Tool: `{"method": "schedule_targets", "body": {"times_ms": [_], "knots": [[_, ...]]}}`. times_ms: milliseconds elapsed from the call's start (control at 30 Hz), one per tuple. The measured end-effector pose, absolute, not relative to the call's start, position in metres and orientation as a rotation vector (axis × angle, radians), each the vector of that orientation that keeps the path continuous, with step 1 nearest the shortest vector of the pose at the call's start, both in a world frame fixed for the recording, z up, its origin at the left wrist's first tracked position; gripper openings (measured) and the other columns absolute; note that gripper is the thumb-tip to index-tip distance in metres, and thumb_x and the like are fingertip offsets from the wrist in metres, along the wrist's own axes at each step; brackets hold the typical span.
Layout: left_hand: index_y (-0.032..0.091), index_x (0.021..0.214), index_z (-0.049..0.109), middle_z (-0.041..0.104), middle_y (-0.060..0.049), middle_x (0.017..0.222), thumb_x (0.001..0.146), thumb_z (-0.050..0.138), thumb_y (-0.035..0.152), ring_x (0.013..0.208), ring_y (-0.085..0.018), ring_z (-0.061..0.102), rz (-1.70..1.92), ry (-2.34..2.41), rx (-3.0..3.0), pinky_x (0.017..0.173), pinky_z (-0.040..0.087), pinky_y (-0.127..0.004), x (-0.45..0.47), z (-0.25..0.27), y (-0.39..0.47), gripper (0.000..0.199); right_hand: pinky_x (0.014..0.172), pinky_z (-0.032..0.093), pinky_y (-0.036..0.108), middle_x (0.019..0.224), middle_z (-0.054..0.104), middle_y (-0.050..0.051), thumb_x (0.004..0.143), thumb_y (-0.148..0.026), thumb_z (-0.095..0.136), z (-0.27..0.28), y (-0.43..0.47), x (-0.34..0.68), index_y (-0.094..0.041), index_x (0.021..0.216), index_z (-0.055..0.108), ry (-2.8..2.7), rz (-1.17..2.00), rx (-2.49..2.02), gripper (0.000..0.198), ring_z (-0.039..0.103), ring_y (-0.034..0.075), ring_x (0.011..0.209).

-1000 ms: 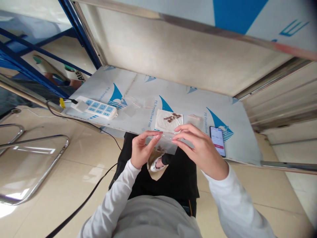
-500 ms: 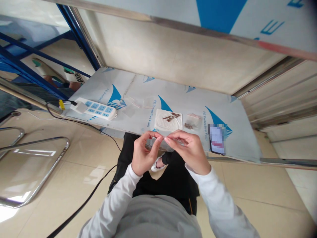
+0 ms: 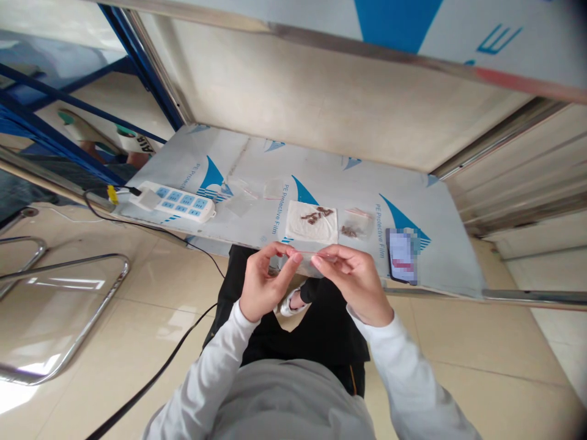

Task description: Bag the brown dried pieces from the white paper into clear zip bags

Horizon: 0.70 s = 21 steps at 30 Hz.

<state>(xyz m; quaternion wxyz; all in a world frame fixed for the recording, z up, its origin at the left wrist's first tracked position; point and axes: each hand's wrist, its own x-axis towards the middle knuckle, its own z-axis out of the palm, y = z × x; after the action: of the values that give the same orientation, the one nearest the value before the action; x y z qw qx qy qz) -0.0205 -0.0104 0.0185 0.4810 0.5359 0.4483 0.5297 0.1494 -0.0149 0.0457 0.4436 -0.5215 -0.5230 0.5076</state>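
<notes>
Between my two hands a small clear zip bag [image 3: 306, 253] is stretched by its red-lined top edge, just off the table's front edge. My left hand [image 3: 269, 278] pinches one end of that edge between thumb and index finger. My right hand [image 3: 355, 278] pinches farther along it, fingers curled. The bag's lower part is partly hidden, and its contents are unclear. Just beyond lies a white tissue [image 3: 298, 229] with several small brown pieces [image 3: 314, 217] on it. To its right is another clear zip bag [image 3: 364, 226] holding similar brown pieces [image 3: 349, 231].
A white power strip [image 3: 181, 201] with a plugged-in adapter and black cable lies at the left of the film-covered table [image 3: 316, 153]. Clear bags [image 3: 241, 203] rest beside it. A phone [image 3: 402, 256] is near the front right edge. A shelf [image 3: 298, 24] overhangs the back.
My right hand has slid a little to the right, so the fingertips are farther apart. More of the bag's red-lined edge now shows between them.
</notes>
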Motion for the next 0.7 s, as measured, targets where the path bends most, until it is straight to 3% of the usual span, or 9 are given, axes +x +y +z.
{"method": "schedule_targets", "body": {"times_ms": [200, 467, 700], "knots": [[0.015, 0.084, 0.067, 0.071, -0.007, 0.084, 0.080, 0.068, 0.024, 0.082, -0.017, 0.064, 1.264, 1.046, 1.290, 0.081, 0.047, -0.029, -0.020, 0.017, -0.009, 0.010, 0.076, 0.051, 0.027, 0.088, 0.072, 0.005, 0.076, -0.032, 0.073, 0.049, -0.015, 0.151, -0.019, 0.087, 0.070, -1.317, 1.305, -1.302, 0.018, 0.066, 0.018, 0.083], [0.015, 0.084, 0.066, 0.069, -0.005, 0.083, 0.081, 0.066, 0.025, 0.080, -0.016, 0.063, 1.263, 1.022, 1.260, 0.079, 0.047, -0.027, -0.017, 0.020, -0.009, 0.010, 0.068, 0.049, 0.022, 0.078, 0.069, 0.002, 0.078, -0.032, 0.071, 0.042, -0.022, 0.153, -0.019, 0.081, 0.068, -1.203, 1.250, -1.301, 0.014, 0.063, 0.014, 0.074], [0.016, 0.080, 0.069, 0.071, -0.004, 0.078, 0.079, 0.069, 0.024, 0.075, -0.015, 0.064, 1.263, 1.050, 1.266, 0.076, 0.048, -0.026, -0.013, 0.017, -0.008, 0.009, 0.075, 0.052, 0.025, 0.089, 0.071, 0.004, 0.077, -0.033, 0.072, 0.043, -0.026, 0.154, -0.020, 0.088, 0.069, -1.209, 1.316, -1.292, 0.017, 0.065, 0.017, 0.084]]}}
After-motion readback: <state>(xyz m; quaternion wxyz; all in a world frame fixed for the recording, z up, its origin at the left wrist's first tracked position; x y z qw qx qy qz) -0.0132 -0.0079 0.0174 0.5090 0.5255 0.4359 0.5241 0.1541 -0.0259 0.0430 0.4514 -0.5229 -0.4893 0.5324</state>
